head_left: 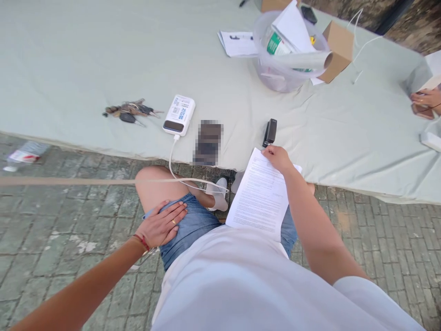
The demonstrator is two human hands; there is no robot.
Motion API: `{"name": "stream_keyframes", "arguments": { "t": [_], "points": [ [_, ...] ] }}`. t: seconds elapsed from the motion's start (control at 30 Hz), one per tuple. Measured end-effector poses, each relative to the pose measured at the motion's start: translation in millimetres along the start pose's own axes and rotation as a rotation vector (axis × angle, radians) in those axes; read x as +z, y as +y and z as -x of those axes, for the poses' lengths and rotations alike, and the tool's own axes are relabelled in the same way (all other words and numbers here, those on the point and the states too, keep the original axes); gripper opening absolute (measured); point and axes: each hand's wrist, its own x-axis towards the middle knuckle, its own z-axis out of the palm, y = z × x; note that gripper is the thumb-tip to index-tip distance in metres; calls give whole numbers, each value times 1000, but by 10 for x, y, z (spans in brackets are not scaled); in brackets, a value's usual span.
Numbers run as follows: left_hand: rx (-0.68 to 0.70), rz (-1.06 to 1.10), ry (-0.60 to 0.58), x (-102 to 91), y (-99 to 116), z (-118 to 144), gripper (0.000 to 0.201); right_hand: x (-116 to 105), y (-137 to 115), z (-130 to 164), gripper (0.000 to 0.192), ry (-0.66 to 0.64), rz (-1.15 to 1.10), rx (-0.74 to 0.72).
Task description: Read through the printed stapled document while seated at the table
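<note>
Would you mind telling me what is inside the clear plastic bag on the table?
The clear plastic bag shows white paper sheets, a green-and-white package and a rolled sheet poking out. Anything beneath these is covered.

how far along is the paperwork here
Done: nothing visibly finished. In hand: the right hand pinches the top corner of the printed sheets lying on the lap; the left hand rests flat on the thigh. Left: the black stapler sits untouched on the table.
</note>
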Motion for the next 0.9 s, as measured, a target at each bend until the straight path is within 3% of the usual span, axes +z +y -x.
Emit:
{"name": "stream_keyframes", "arguments": {
  "t": [0.27,0.43,0.53,0.6,0.7,0.8,0.9],
  "points": [
    [-47,9,-27,-12,14,-20,46,-26,-26,-2,21,-43,-12,14],
    [51,-36,-51,-11,-110,-21,47,-57,-48,0,20,-61,-12,23],
    [26,-7,-62,-25,-80,-53,45,-45,-70,-10,20,-39,-9,39],
    [-97,48,-58,-36,51,-173,41,-47,-93,-24,21,-37,-22,67],
    [-465,207,-13,-27,416,-566,34,-91,-127,-46,24,-44,-76,97],
    [-692,759,-39,14,849,-1120,50,-172,-163,-49,24,-58,-115,125],
    [-998,1332,8,17,1149,-1626,65,-242,-215,-20,25,-109,-134,163]
  ]
}}
